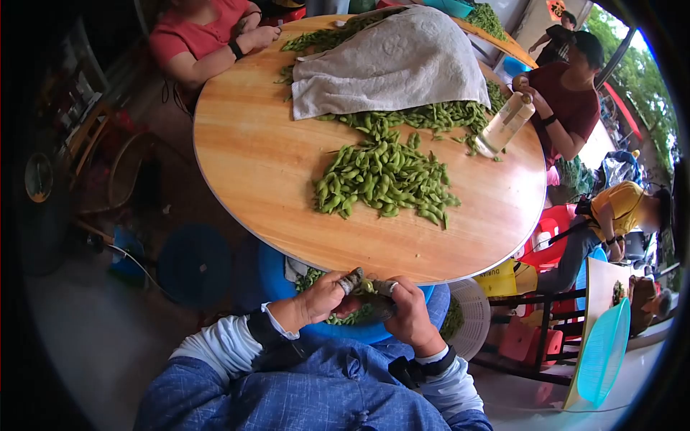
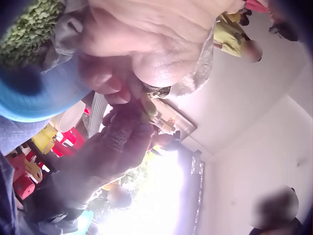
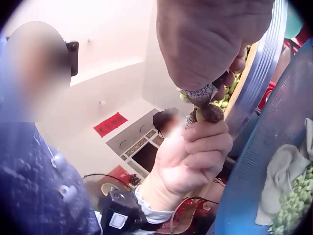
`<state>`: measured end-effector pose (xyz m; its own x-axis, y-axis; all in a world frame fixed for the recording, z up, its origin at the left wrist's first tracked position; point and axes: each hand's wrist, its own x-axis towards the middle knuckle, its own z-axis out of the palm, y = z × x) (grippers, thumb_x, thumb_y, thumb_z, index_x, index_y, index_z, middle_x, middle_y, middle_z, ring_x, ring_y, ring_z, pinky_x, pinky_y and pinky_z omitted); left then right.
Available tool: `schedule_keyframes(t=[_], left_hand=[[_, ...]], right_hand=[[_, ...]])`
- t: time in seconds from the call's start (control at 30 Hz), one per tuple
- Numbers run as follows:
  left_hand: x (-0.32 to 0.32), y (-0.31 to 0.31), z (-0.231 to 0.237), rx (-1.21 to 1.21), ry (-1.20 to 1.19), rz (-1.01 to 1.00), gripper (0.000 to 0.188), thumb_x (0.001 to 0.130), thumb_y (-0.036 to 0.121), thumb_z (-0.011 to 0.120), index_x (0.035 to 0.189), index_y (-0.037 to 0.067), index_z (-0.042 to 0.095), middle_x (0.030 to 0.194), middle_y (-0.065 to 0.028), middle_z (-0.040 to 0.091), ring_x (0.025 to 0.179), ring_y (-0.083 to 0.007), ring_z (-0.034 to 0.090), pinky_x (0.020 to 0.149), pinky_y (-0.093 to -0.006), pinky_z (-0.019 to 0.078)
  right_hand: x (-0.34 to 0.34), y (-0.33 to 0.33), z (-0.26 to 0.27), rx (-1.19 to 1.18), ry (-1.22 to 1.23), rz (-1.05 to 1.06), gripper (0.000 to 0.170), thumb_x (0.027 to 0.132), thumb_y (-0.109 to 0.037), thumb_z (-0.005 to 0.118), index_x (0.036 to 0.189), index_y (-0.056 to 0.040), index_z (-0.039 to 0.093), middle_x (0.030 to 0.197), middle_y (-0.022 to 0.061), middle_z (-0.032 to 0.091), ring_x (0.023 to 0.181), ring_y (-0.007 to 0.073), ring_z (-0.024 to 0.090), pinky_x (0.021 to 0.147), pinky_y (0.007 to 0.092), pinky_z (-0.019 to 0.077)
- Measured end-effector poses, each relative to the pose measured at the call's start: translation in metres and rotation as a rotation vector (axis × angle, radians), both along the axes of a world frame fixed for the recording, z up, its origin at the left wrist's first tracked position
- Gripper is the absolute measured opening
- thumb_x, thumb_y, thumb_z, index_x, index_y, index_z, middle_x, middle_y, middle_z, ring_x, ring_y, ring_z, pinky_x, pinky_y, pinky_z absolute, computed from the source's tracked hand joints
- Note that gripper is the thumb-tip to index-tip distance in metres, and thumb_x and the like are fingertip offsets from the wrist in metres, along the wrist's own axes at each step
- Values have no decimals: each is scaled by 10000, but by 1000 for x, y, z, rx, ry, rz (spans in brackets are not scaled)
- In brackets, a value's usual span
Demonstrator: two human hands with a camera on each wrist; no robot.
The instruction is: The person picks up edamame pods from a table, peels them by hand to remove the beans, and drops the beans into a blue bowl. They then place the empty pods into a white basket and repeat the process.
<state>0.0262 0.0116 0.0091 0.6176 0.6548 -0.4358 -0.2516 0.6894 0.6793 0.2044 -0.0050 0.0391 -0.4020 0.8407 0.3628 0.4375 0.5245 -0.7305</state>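
Both hands meet at the near table edge, above a blue basin. The left hand (image 1: pixel 316 300), also in the left wrist view (image 2: pixel 142 39), has curled fingers and a grey wrap on its thumb; it pinches a green pod (image 2: pixel 148 108). The right hand (image 1: pixel 413 316), seen in the right wrist view (image 3: pixel 215 39), curls its fingers at the same pod, with grey covering on a digit. Green pods (image 1: pixel 381 176) lie heaped on the round wooden table (image 1: pixel 251 165). Inside the blue basin (image 1: pixel 273 276) are shelled green beans (image 3: pixel 293 205) and a pale cloth (image 3: pixel 281 171).
A grey towel (image 1: pixel 392 65) covers more pods at the table's far side. A clear bottle (image 1: pixel 507 126) stands tilted-looking near a person at right; another person sits at the far left. A white basket (image 1: pixel 471 316) and red stools (image 1: pixel 528 341) are right of the basin.
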Motion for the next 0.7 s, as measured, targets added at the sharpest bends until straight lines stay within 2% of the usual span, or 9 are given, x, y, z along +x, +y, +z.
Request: schedule_keyframes(t=[0.07,0.17,0.2,0.3,0.4,0.5,0.6,0.7], left_hand=[[-1,3,7,-3,-39,-58,416,853,464,389,971,84,510,568,7,452,446,-56,386,391,-176,275],[-1,6,7,191,21,-175,388,833,454,449,918,81,512,596,21,454,468,-38,376,407,-174,274],[0,6,11,277,-19,-162,297,832,356,508,888,65,509,634,36,458,513,-28,382,437,-177,289],[13,3,12,461,170,-48,231,841,286,506,817,57,493,628,58,444,504,-14,367,437,-160,275],[12,5,8,409,171,-68,148,846,205,491,858,59,507,647,60,459,517,-14,386,447,-153,289],[14,2,1,291,170,15,133,842,150,457,924,65,518,637,47,466,509,-14,389,433,-153,284],[6,3,10,214,187,-110,237,871,244,424,1002,81,535,636,41,475,511,-19,403,424,-157,298],[6,3,12,84,99,-103,257,868,266,414,1043,116,526,615,45,470,486,-12,396,396,-145,272]], right_hand=[[1,-2,-7,-141,93,-41,239,606,44,589,837,18,531,749,133,533,668,272,546,594,306,432],[-1,-4,-6,-243,134,-90,217,602,54,579,811,24,528,730,145,538,655,276,546,592,316,431],[-2,-4,-4,-257,132,-104,208,601,56,577,800,27,527,726,150,540,653,277,546,592,319,431],[3,-4,-11,-218,45,-93,222,564,42,575,777,9,520,705,167,506,645,349,512,574,356,421],[2,-3,-4,-172,33,-75,200,584,30,590,770,4,522,695,165,508,642,348,512,566,359,422],[-1,-4,6,-148,37,-66,184,600,26,597,766,3,522,676,161,508,637,342,514,558,360,423],[-2,-4,2,-203,109,-61,175,608,28,595,764,1,520,677,154,520,643,334,524,559,357,427],[2,-7,-10,-306,158,-81,192,602,32,592,780,-2,530,699,147,533,656,329,534,563,357,430]])
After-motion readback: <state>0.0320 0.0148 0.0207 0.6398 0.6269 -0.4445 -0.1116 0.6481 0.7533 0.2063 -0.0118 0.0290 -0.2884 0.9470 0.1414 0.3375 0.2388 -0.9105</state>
